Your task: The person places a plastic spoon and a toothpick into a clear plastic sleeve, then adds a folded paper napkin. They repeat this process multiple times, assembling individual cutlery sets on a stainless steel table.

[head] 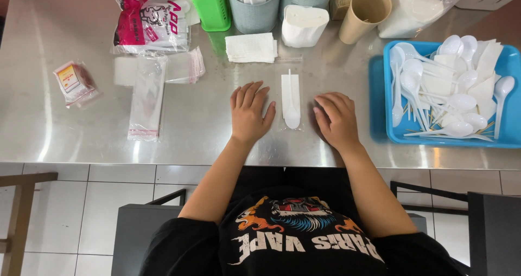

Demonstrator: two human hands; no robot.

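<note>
My left hand (249, 113) lies flat on the steel table (65, 129), fingers apart, holding nothing. My right hand (337, 119) rests palm down with fingers loosely curled, also holding nothing. Between the two hands lies a clear plastic sleeve (290, 100) with a white plastic spoon and a folded napkin inside. Neither hand touches the sleeve; each is a few centimetres from it.
A blue tray (380, 91) of several white spoons and napkins sits at right. Empty clear sleeves (147, 97) and packets lie at left. A napkin stack (251, 47), green basket (211, 7), grey tubs, and a paper cup (364, 13) stand at the back.
</note>
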